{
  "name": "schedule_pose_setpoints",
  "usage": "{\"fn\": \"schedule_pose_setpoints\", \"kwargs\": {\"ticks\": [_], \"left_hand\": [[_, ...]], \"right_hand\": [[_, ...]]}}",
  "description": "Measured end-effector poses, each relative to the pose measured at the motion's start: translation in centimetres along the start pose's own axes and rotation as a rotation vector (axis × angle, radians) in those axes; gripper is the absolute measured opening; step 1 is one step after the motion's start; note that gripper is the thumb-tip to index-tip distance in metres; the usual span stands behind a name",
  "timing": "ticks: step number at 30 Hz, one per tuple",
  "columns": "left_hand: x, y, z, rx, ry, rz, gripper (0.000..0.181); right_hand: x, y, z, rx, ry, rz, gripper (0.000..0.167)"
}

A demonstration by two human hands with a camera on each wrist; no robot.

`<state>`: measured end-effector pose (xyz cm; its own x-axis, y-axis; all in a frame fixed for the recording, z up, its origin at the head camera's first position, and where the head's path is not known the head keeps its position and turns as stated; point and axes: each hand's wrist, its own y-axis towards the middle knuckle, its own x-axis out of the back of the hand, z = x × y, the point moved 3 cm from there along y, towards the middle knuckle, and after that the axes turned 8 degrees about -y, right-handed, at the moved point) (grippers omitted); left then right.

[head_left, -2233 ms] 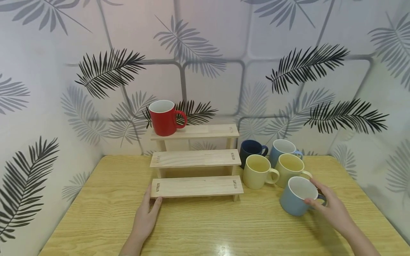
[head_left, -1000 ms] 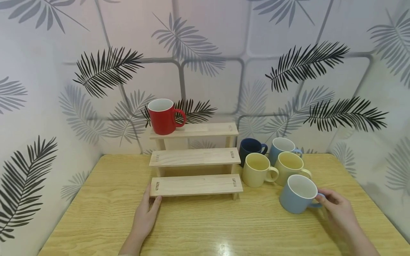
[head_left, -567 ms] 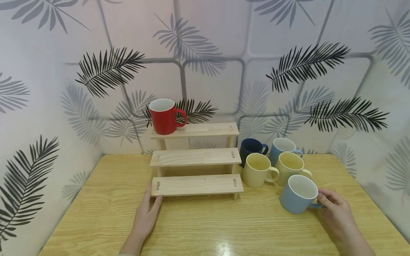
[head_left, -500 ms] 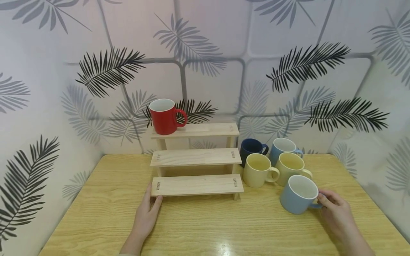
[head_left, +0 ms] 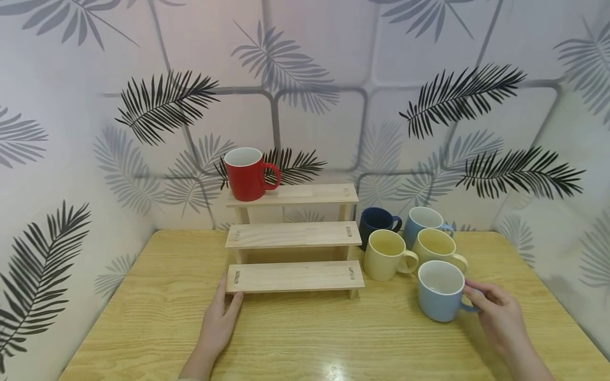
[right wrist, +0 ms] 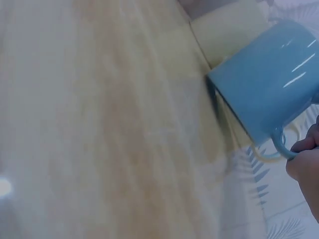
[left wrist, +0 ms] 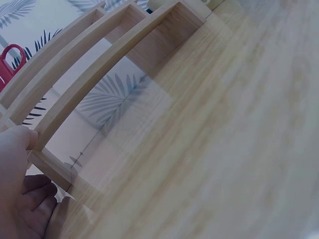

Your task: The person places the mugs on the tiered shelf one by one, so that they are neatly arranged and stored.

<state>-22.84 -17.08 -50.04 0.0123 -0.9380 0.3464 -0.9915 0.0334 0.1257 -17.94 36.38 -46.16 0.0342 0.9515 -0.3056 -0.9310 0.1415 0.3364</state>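
A three-tier wooden shelf rack stands on the table. My left hand holds the left end of its lowest board, thumb at the front edge; in the left wrist view the fingers curl beside the rack's leg. At right, my right hand pinches the handle of a light blue mug with a white inside. The mug is roughly upright, and whether its base touches the table I cannot tell. In the right wrist view thumb and fingers meet around the handle.
A red mug stands on the rack's top board. Close behind the held mug are two pale yellow mugs, a dark blue mug and another light blue mug. A patterned wall rises behind the table.
My right hand has shifted from around the light blue mug's side to its handle. The mug has since moved slightly left and turned a little. My left hand keeps its place on the rack.
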Motion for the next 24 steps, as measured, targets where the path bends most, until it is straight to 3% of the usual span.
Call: {"fn": "schedule_pose_setpoints", "kwargs": {"ticks": [9,16,24], "left_hand": [[-0.1,0.0,0.1,-0.008,-0.01,-0.001,0.074],[0.0,-0.1,0.1,-0.005,0.001,-0.006,0.074],[0.0,-0.1,0.0,-0.004,0.015,-0.014,0.073]], "right_hand": [[-2.5,1.1,1.4,-0.188,-0.415,-0.109,0.017],[-4.6,1.7,1.8,-0.238,-0.478,-0.064,0.018],[-7.5,2.5,3.1,-0.282,-0.759,0.004,0.033]]}}
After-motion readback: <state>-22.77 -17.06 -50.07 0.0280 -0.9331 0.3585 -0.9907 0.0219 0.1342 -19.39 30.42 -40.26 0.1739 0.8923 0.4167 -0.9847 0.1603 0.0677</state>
